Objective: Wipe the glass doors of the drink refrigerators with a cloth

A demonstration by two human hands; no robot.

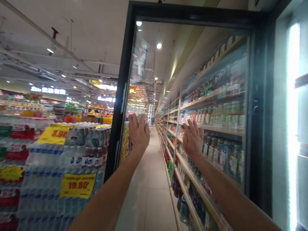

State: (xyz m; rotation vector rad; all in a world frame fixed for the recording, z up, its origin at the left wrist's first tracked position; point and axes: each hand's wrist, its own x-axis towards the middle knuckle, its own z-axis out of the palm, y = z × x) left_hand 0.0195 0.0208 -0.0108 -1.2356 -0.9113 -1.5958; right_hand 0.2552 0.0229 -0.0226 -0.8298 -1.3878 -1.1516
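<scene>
Where the dark-framed glass door [192, 15] stands just ahead, both my hands are up at its pane. My left hand [139, 133] has a pale, cloth-like wad [140, 118] at its fingertips; whether they clamp it, I cannot tell. My right hand [193, 139] has its fingers apart, toward the pane's right side. Far left stand water packs [43, 160] with yellow price signs [77, 186].
</scene>
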